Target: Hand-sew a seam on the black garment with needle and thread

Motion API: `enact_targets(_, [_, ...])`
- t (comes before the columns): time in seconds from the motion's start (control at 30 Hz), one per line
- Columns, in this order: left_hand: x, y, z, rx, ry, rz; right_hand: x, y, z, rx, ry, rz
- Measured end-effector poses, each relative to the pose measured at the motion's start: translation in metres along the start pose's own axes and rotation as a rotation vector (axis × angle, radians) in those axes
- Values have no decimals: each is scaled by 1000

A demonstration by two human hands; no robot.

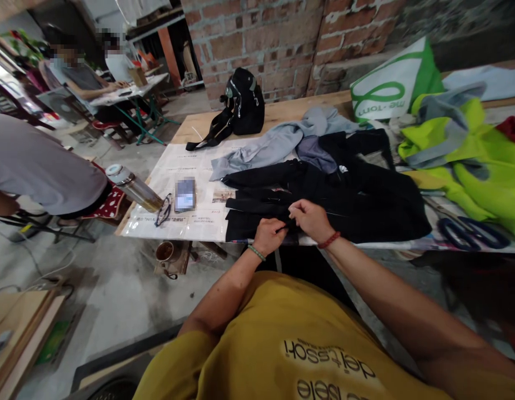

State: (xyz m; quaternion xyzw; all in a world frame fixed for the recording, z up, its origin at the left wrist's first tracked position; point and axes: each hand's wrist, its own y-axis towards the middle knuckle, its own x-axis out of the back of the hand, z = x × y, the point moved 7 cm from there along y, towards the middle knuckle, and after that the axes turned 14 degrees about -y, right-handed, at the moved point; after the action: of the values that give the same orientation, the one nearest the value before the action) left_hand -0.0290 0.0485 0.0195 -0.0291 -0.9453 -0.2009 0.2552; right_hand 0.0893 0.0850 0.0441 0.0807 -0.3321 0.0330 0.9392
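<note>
A black garment (365, 203) lies spread over the front of the table, with a small white mark on it. At its near edge, my left hand (269, 238) has its fingers closed on the black cloth. My right hand (310, 221) is just to the right and a little higher, thumb and fingertips pinched together over the garment. Whatever sits in that pinch is too small to make out. Beyond the black garment lies a grey piece of clothing (278, 141).
Scissors (469, 230) lie at the right by yellow-green clothing (474, 150) and a green-white bag (396, 83). On the left stand a flask (134, 188), glasses (163, 210) and a phone (185, 194). A black bag (244, 103) sits at the back. People sit beyond the table's left end.
</note>
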Motion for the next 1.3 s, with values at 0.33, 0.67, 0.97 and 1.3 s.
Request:
enact_targets(0.33, [4,0,2,16,-30,-47,-12,-2,-7,-35,27,22])
enact_targets(0.67, [-2,-2,0,-48,-28,17,18,24,-8,-179,312,-74])
enact_targets(0.97, [4,1,-4,-51,-134,30,-6,-9,25,-167,594,464])
enact_targets(1.3, [6,2,-4,-20,-146,22,27,-8,45,789,-478,182])
